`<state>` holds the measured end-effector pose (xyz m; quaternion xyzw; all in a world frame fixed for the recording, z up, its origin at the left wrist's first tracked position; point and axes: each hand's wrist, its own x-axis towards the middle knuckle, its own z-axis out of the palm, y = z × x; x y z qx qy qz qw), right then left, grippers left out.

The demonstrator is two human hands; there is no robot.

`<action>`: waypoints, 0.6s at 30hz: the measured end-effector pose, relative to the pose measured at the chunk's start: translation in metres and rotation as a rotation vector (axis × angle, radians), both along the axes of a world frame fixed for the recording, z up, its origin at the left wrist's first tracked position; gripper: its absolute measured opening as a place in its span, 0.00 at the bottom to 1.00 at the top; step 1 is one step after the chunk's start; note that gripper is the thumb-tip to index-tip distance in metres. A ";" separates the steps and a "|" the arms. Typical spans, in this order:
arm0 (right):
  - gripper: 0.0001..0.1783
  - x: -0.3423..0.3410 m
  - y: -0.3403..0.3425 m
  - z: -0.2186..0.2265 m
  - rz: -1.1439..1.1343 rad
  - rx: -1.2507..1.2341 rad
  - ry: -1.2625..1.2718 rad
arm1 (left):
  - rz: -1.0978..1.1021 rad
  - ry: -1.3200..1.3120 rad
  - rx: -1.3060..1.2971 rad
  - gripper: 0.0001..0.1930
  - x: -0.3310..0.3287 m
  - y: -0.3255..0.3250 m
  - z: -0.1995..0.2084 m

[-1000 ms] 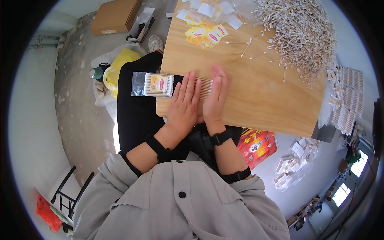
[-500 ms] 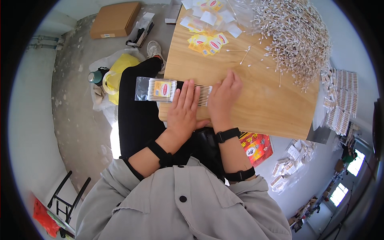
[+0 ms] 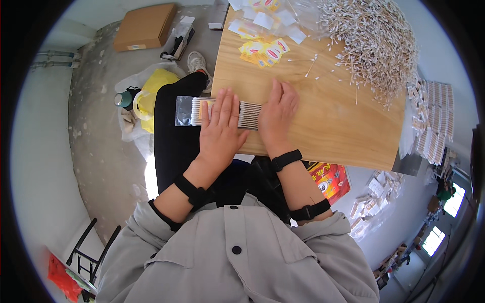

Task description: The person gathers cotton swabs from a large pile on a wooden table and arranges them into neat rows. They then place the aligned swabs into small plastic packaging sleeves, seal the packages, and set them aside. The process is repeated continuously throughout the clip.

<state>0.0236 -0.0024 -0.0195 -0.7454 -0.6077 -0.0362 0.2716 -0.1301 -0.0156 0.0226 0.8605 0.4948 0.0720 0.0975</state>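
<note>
While the hands lie on top: part of the row of cotton swabs [image 3: 248, 115] is covered.
Hands: left hand [image 3: 220, 132] and right hand [image 3: 276, 115] both lie flat and open, pressing the swabs, not gripping.
Swabs: half inside a clear bag [image 3: 186, 111] at the counter's left edge.
Counter [image 3: 323, 131]: the bag sticks out past its edge, over a dark lap.
Open room: bare wood to the right.
Around: big swab pile [image 3: 374, 45] at the far right; small paper cards [image 3: 262, 50] far up.

wooden table [image 3: 323, 131]: cotton swab heap [image 3: 374, 40], yellow labels [image 3: 262, 50], swab row in clear bag [image 3: 212, 111].
</note>
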 end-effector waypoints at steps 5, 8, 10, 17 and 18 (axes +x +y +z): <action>0.21 0.000 0.000 0.001 0.025 0.006 0.002 | -0.063 -0.034 -0.016 0.48 0.013 -0.012 -0.009; 0.21 0.002 0.001 -0.002 0.026 0.027 0.007 | -0.059 -0.083 -0.047 0.52 0.017 -0.015 -0.016; 0.20 0.001 0.000 -0.002 0.026 0.022 0.010 | -0.061 -0.095 -0.065 0.52 0.017 -0.015 -0.015; 0.20 -0.002 -0.001 -0.003 0.024 -0.018 0.010 | -0.106 -0.095 -0.106 0.52 0.015 -0.016 -0.006; 0.20 -0.001 0.000 -0.004 0.025 -0.019 0.032 | -0.111 -0.117 -0.132 0.51 0.014 -0.015 -0.001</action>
